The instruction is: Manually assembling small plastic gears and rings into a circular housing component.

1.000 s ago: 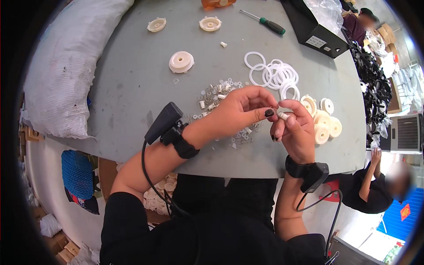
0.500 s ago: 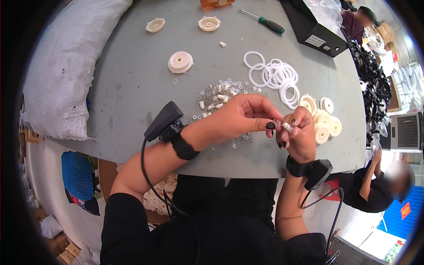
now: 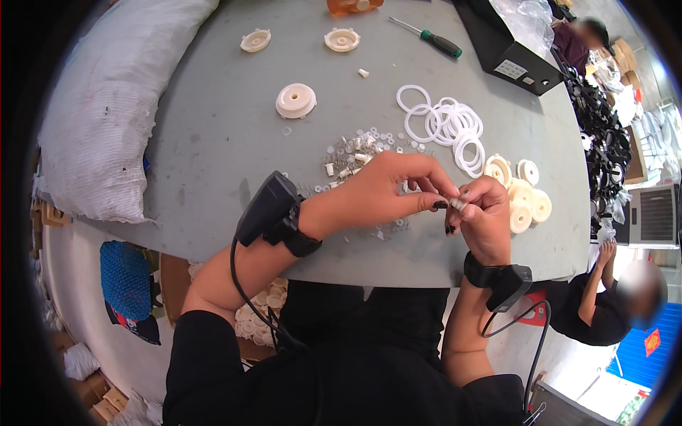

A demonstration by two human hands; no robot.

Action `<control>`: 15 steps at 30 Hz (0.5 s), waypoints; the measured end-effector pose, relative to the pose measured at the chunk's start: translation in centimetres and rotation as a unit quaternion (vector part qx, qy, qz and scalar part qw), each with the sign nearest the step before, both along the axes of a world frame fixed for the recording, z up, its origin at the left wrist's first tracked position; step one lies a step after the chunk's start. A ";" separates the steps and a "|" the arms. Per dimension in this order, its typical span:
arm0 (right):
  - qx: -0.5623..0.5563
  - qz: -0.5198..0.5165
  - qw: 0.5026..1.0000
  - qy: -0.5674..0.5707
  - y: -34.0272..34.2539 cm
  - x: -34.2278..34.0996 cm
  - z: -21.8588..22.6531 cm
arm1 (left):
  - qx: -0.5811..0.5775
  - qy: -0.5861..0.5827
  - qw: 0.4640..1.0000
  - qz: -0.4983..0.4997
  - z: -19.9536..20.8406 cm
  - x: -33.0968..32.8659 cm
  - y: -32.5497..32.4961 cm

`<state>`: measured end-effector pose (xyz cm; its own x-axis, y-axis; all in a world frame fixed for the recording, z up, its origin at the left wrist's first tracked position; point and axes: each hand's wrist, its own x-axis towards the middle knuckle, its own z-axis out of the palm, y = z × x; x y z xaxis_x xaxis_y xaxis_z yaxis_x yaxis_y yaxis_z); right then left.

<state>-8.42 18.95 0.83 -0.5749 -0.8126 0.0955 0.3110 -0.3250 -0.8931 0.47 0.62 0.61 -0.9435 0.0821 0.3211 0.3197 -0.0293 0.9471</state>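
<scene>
Your right hand (image 3: pixel 489 224) pinches the plug (image 3: pixel 457 204) over the table's (image 3: pixel 213 149) near side, right of centre; your left hand (image 3: pixel 383 190) meets its left end, grip unclear. Small parts (image 3: pixel 329 170) lie left, wheels (image 3: pixel 521 193) right, rings (image 3: pixel 477 128) farther, screwdriver (image 3: pixel 442 44) far.

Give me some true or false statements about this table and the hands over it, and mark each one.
1. The left hand and right hand meet at a small white part. True.
2. The screwdriver has a red handle. False: the screwdriver's handle is green and black.
3. White rings lie overlapping on the grey table. True.
4. The large white sack is at the person's right. False: the large white sack is at the left.
</scene>
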 end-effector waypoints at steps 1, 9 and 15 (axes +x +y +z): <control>0.012 0.001 1.000 0.000 0.1 -0.1 0.0 | -0.046 0.020 0.999 0.019 0.3 0.1 0.0; 0.042 0.019 0.999 -0.020 -0.1 -0.2 0.0 | -0.311 0.146 0.927 0.149 -0.3 0.6 0.6; -0.014 0.023 1.000 -0.014 0.2 -0.6 -0.9 | -0.385 0.135 0.896 0.174 1.0 0.8 -1.0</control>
<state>-9.01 19.13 -0.09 -0.5403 -0.8351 0.1030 0.3504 -0.3346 -0.8748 1.30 -0.36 1.62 -0.8514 0.0927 0.5163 0.4027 0.7462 0.5301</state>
